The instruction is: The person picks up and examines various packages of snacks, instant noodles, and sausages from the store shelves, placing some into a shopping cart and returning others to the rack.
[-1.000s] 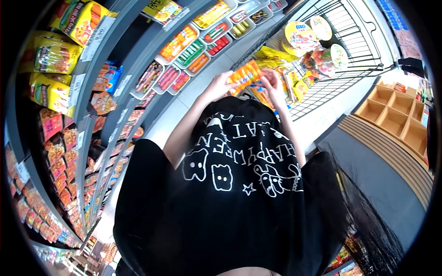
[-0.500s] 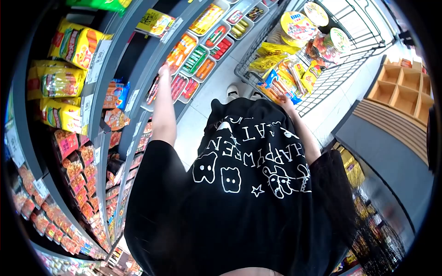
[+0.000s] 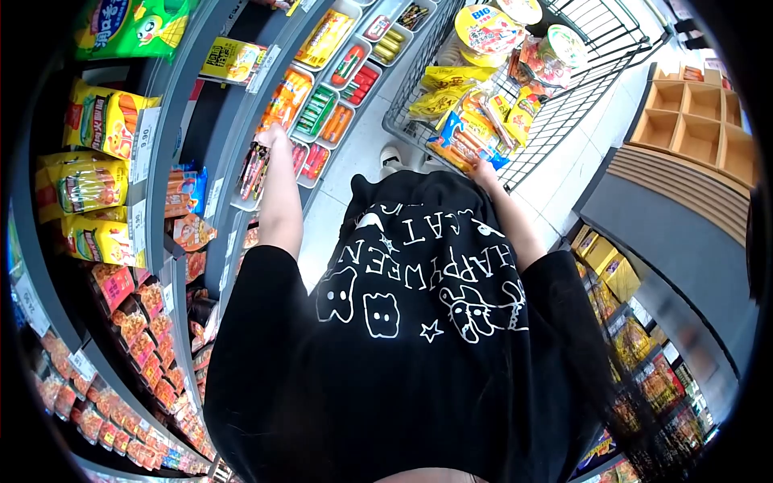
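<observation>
My left hand (image 3: pixel 274 137) reaches into the shelf trays, between a tray of orange-wrapped sausages (image 3: pixel 288 98) and one of dark-wrapped sticks (image 3: pixel 254 172). Its fingertips are at the near end of the orange sausages, partly hidden, and I cannot tell whether they grip one. At the near side of the wire shopping cart (image 3: pixel 555 133), my right hand (image 3: pixel 483 171) is closed on the lower edge of a blue and orange sausage pack (image 3: pixel 460 143). Behind that pack, yellow snack bags (image 3: pixel 451 84) and several instant noodle cups (image 3: pixel 489 34) lie in the cart.
More trays hold green-wrapped sausages (image 3: pixel 315 111) and red-wrapped ones (image 3: pixel 360 84). Shelves on the left carry yellow sausage bags (image 3: pixel 101 121) and a green bag (image 3: pixel 137 28). To the right stands a counter (image 3: pixel 676 217) with wooden cubbies (image 3: pixel 696 137). A shoe (image 3: pixel 390 157) shows on the tiled floor.
My left hand has moved slightly down and left along the trays. The cart, the sausage pack and my right hand have shifted left in view together.
</observation>
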A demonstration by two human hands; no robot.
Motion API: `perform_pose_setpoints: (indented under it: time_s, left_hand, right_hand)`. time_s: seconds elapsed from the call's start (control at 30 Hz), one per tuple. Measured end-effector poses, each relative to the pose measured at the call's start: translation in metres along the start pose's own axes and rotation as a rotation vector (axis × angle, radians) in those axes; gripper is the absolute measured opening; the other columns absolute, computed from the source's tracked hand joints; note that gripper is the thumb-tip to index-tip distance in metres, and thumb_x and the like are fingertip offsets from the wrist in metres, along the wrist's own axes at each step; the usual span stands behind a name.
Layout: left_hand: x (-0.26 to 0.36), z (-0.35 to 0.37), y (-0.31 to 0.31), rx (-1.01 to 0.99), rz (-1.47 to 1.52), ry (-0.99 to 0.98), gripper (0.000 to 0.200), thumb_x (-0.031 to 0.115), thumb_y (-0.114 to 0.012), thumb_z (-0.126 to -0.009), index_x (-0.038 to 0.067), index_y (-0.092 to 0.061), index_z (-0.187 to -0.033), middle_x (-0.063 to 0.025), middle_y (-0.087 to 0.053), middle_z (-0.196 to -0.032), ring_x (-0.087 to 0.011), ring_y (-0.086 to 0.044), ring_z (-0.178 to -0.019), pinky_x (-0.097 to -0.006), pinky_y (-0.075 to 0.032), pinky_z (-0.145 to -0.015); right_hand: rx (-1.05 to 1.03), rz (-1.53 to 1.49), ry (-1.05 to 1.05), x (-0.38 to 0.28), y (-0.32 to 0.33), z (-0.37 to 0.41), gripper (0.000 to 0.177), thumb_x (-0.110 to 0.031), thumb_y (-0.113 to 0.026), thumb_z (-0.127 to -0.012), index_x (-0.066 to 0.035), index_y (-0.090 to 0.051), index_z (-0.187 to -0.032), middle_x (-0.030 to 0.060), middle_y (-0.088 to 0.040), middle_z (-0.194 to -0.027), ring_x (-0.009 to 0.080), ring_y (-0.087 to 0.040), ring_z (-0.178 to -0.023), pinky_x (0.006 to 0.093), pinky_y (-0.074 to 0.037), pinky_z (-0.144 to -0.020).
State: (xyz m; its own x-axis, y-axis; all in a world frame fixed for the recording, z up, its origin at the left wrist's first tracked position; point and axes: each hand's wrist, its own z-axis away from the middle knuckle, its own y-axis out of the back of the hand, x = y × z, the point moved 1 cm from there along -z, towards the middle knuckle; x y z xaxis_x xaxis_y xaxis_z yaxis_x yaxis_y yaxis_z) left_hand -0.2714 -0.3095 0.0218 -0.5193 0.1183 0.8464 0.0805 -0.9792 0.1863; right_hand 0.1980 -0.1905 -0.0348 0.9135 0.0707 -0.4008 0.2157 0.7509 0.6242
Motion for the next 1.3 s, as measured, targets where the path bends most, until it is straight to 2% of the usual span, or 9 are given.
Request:
perform_pose_setpoints:
  time_s: [0.13, 0.27, 0.33, 0.4, 0.67, 0.8, 1.1, 1.2, 1.3]
  left_hand:
    - [-0.011, -0.005, 0.008, 0.288, -0.567, -0.222, 0.082, 0.001, -0.067, -0.058, 0.001, -0.014, -0.120, -0.0208, -0.029, -0.112, -0.0353, -0.046, -0.095, -0.0373, -0.051, -0.068]
    - [-0.033, 0.030, 0.022, -0.114, -0.301, -0.288, 0.084, 0.000, -0.064, -0.058, 0.000, -0.015, -0.126, -0.0251, -0.032, -0.114, -0.0320, -0.047, -0.096, -0.0339, -0.046, -0.073]
    - [-0.056, 0.032, 0.029, -0.308, -0.476, -0.536, 0.067, 0.000, -0.061, -0.061, 0.000, -0.029, -0.120, -0.0244, -0.039, -0.112, -0.0272, -0.049, -0.095, -0.0298, -0.043, -0.077]
    - [-0.036, 0.100, 0.033, -0.665, -0.365, -0.468, 0.054, 0.002, -0.057, -0.067, 0.000, -0.035, -0.116, -0.0139, -0.047, -0.104, -0.0182, -0.053, -0.085, -0.0238, -0.043, -0.069]
    - [0.004, 0.233, 0.021, -1.548, -0.607, -0.392, 0.062, 0.016, -0.066, -0.066, 0.010, -0.036, -0.121, -0.0101, -0.041, -0.120, -0.0225, -0.041, -0.107, -0.0377, -0.036, -0.086]
    - [0.008, 0.246, 0.017, -1.743, -0.662, -0.304, 0.040, 0.016, -0.061, -0.072, 0.005, -0.049, -0.109, -0.0061, -0.055, -0.101, -0.0125, -0.050, -0.092, -0.0266, -0.038, -0.082]
    - [-0.011, 0.232, 0.016, -1.544, -0.481, -0.039, 0.027, 0.019, -0.055, -0.079, -0.001, -0.051, -0.097, -0.0034, -0.056, -0.078, -0.0083, -0.054, -0.070, -0.0198, -0.044, -0.060]
    - [-0.013, 0.216, 0.010, -1.453, -0.441, -0.205, 0.028, 0.021, -0.053, -0.080, -0.001, -0.051, -0.098, -0.0044, -0.056, -0.080, -0.0084, -0.054, -0.070, -0.0199, -0.045, -0.057]
    - [-0.011, 0.193, -0.001, -1.226, -0.266, 0.026, 0.029, 0.021, -0.049, -0.083, -0.001, -0.049, -0.101, -0.0066, -0.057, -0.086, -0.0135, -0.057, -0.071, -0.0234, -0.047, -0.059]
  right_hand:
    - [0.005, 0.120, 0.024, -0.017, 0.005, 0.003, 0.031, -0.017, -0.059, -0.065, -0.004, -0.057, -0.093, 0.0179, -0.058, -0.085, 0.0297, -0.056, -0.082, 0.0356, -0.045, -0.072]
    - [0.037, 0.254, 0.068, -0.039, 0.018, 0.005, 0.023, -0.015, -0.054, -0.067, -0.001, -0.057, -0.085, 0.0192, -0.058, -0.083, 0.0300, -0.057, -0.080, 0.0366, -0.045, -0.069]
    - [-0.049, 0.331, 0.149, -0.041, 0.023, 0.001, 0.020, -0.014, -0.051, -0.069, 0.001, -0.056, -0.082, 0.0201, -0.058, -0.080, 0.0306, -0.057, -0.078, 0.0374, -0.046, -0.066]
    - [0.002, 0.352, 0.156, -0.045, 0.034, 0.008, 0.022, -0.021, -0.058, -0.069, -0.004, -0.056, -0.083, 0.0163, -0.059, -0.077, 0.0299, -0.057, -0.076, 0.0381, -0.046, -0.065]
    - [0.017, 0.069, 0.428, -0.113, 0.110, 0.079, 0.025, -0.005, -0.056, -0.068, -0.003, -0.054, -0.093, 0.0191, -0.057, -0.074, 0.0318, -0.056, -0.073, 0.0359, -0.044, -0.064]
    - [-0.060, 0.071, 0.580, -0.143, 0.129, 0.103, 0.032, -0.004, -0.058, -0.066, -0.005, -0.054, -0.098, 0.0178, -0.057, -0.081, 0.0299, -0.055, -0.079, 0.0336, -0.044, -0.067]
    - [0.098, -0.146, 0.485, -0.151, 0.134, 0.105, 0.029, -0.006, -0.060, -0.067, -0.002, -0.051, -0.095, 0.0162, -0.057, -0.078, 0.0300, -0.055, -0.076, 0.0319, -0.043, -0.067]
    - [0.099, -0.269, 0.410, -0.154, 0.133, 0.101, 0.027, -0.007, -0.058, -0.070, -0.002, -0.047, -0.095, 0.0142, -0.058, -0.075, 0.0270, -0.057, -0.072, 0.0305, -0.044, -0.065]
    - [0.067, -0.437, 0.464, -0.151, 0.138, 0.101, 0.026, -0.005, -0.053, -0.076, -0.002, -0.045, -0.100, 0.0095, -0.059, -0.077, 0.0171, -0.057, -0.071, 0.0261, -0.044, -0.065]
